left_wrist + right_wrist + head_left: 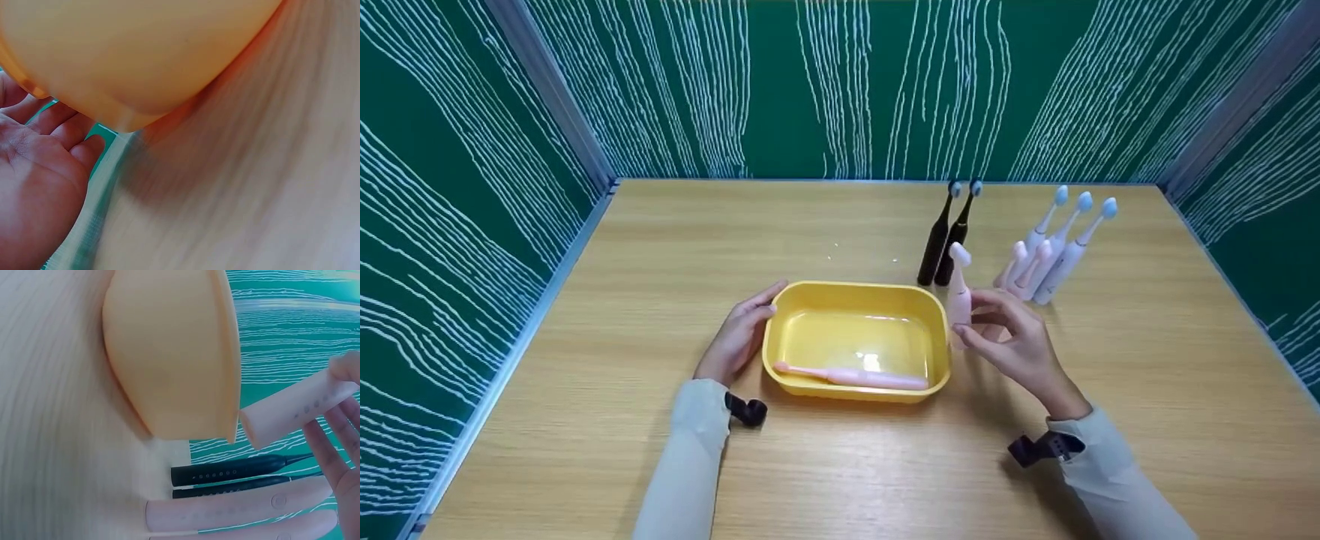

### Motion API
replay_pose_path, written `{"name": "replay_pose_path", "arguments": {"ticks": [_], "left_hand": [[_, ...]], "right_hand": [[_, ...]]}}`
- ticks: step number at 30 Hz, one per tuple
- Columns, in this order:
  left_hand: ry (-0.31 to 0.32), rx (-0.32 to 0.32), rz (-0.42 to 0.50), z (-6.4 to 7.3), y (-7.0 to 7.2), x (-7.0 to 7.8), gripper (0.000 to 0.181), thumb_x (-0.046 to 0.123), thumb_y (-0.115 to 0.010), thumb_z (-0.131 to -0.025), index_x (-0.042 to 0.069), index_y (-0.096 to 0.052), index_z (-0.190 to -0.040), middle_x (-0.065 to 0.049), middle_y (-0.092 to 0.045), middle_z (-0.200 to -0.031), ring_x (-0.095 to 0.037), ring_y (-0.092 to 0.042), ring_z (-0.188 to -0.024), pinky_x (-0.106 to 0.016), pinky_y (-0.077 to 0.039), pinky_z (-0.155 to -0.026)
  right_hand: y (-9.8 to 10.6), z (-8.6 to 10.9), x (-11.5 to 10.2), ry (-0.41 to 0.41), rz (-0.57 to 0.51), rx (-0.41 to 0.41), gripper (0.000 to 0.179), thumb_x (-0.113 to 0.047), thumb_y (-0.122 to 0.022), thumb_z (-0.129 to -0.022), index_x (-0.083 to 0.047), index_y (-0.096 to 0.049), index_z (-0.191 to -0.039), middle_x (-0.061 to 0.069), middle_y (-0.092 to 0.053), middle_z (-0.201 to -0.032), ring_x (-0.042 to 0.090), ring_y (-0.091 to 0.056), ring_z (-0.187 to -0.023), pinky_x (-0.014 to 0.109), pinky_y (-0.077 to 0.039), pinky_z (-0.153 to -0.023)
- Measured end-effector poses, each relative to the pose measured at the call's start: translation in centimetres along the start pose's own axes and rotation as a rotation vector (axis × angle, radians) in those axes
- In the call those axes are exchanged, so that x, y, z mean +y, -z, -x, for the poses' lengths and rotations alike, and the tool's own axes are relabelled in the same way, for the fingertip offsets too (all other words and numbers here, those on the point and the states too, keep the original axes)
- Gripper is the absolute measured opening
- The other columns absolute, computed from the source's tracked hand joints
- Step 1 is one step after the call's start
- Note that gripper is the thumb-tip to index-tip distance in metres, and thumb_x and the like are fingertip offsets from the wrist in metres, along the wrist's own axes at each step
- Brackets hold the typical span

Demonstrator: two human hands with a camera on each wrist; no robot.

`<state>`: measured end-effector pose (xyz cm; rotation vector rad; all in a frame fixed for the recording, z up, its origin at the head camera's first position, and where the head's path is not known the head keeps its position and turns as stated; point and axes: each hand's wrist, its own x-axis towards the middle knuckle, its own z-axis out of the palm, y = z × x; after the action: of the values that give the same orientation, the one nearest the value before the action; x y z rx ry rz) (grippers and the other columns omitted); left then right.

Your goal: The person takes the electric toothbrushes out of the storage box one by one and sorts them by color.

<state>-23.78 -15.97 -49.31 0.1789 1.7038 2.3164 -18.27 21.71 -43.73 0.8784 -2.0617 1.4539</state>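
Note:
My left hand [742,334] rests at the left end of a yellow plastic basin [855,285]; its fingers lie fairly straight along the outer wall, thumb at the rim. Seen in the left wrist view, the fingers [70,126] pass behind the basin's corner. A pink electric toothbrush [877,379] lies inside along the near wall, head to the left. My right hand [1012,341] pinches another pink electric toothbrush [958,296] between thumb and fingers. It is upright, head on top, just outside the basin's right rim. The right wrist view shows its base end beside the rim.
Two black electric toothbrushes [936,244] stand behind the basin's right corner. Farther right, two pink toothbrushes [1037,268] stand beside three white toothbrushes [1069,259] with pale blue heads. Green walls with white lines border the wooden table [697,232] at the back and sides.

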Motion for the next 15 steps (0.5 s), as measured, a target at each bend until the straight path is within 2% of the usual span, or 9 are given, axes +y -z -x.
{"name": "replay_pose_path", "arguments": {"ticks": [10, 15], "left_hand": [[0.004, -0.015, -0.013, 0.1, 0.1, 0.1, 0.051, 0.002, -0.038, -0.096, -0.003, -0.032, -0.147, -0.015, -0.026, -0.157, -0.025, -0.023, -0.146, -0.037, -0.021, -0.121], [0.004, -0.022, -0.008, 0.2, 0.2, 0.1, 0.051, 0.002, -0.038, -0.096, -0.002, -0.033, -0.147, -0.015, -0.027, -0.157, -0.025, -0.024, -0.146, -0.037, -0.022, -0.121]], "right_hand": [[0.9, 0.7, 0.4, 0.007, -0.032, 0.059, 0.049, 0.033, -0.065, -0.061, 0.019, -0.055, -0.108, -0.009, -0.060, -0.113, 0.004, -0.065, -0.092, 0.019, -0.057, -0.078], [1.2, 1.1, 0.4, -0.004, -0.015, 0.086, 0.049, 0.032, -0.065, -0.061, 0.019, -0.055, -0.108, -0.010, -0.059, -0.112, 0.003, -0.063, -0.092, 0.020, -0.057, -0.078]]}}
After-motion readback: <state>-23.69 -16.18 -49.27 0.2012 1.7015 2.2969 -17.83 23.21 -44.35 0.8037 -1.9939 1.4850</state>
